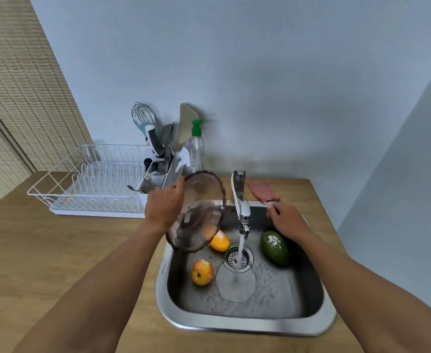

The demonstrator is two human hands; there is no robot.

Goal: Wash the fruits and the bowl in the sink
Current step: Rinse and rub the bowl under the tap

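- Head view, the bowl: the left hand [163, 207] grips the clear bowl [199, 212] by its upper rim, fingers curled over the edge. The bowl hangs tilted on its side above the back-left part of the sink [247, 324]. That tilt probably lets it drain, or readies it to swing under the water.
- Head view, the water: the tap [241, 202] is running, and its stream [238, 258] falls just in front of the drain [237, 257]. The bowl is beside the spout, not under the stream, so I judge that its rinse is yet to come.
- Head view, the fruits: all three lie wet in the basin. The orange [219, 242] is partly behind the bowl's lower edge, the apple [202, 272] lies left of the stream and the green fruit [274, 247] to the right.
- Head view, the other hand: the right hand [288, 219] hovers at the sink's back rim, fingers bent — whether they pinch anything I cannot tell. It sits near the pink cloth [262, 191], perhaps reaching for it.
- Head view, surroundings: on the wooden counter [56, 250] stand a white dish rack [89, 184], a utensil caddy [158, 161] and a soap bottle [197, 146].
- Head view, obstacles: the spout stands between bowl and right hand — a swing rightward could knock it.
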